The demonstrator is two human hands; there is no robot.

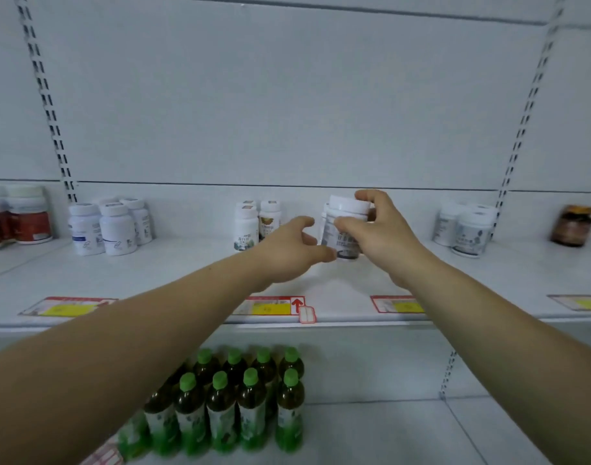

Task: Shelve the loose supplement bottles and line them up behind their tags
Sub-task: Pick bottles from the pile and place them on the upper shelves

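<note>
A white supplement bottle (344, 226) with a white cap stands on the upper shelf (186, 273), right of centre. My right hand (381, 236) grips it, with fingers curled round the cap and the label. My left hand (290, 250) is just to the bottle's left with its fingers curled toward the bottle's lower side; whether they touch it is unclear. Another white bottle shows partly behind the held one. Red and yellow price tags (270, 307) (398, 305) lie along the shelf's front edge.
Bottle groups stand at the shelf's back: red-labelled bottles (28, 219) at far left, white bottles (112, 226), two bottles (253, 223) near centre, white bottles (468, 229) at right, a brown jar (572, 226) at far right. Green-capped drink bottles (227, 404) fill the shelf below.
</note>
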